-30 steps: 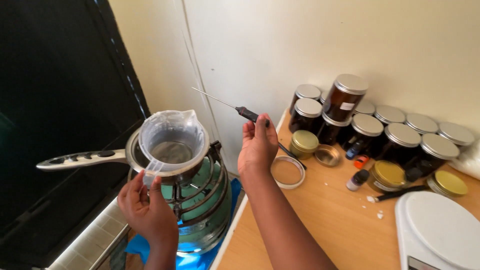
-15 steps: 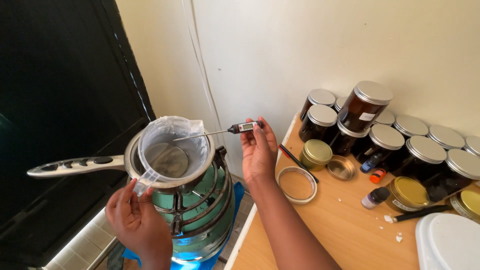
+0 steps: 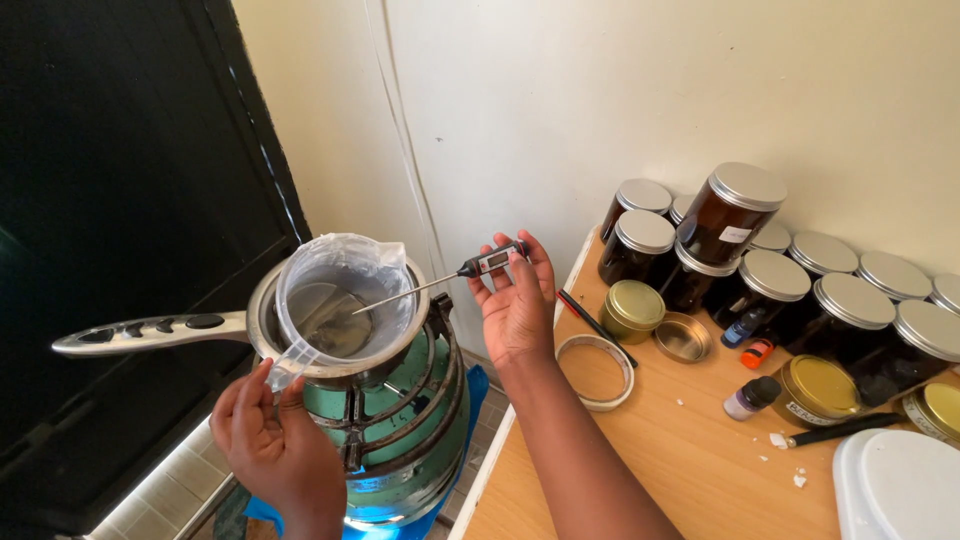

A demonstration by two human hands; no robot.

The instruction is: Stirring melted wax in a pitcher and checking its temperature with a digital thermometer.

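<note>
The right hand pinches a digital probe thermometer by its black head; its thin, stiff steel stem slants down-left into a translucent plastic jug. The left hand closes on the jug's handle, inside a saucepan. It looks light and slippery; hold the head.

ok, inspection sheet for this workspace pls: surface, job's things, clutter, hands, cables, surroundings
Surface: wooden table, a few white crumbs.
Job's things: probe thermometer, tip down in translucent jug, which sits in saucepan on green burner.
Clutter: dark jars, gold tins, small bottles, white scale.
Hands: right hand holds the thermometer; left hand at the jug's handle.
Cables: nothing seen.
Surroundings: cream wall, dark panel.
</note>
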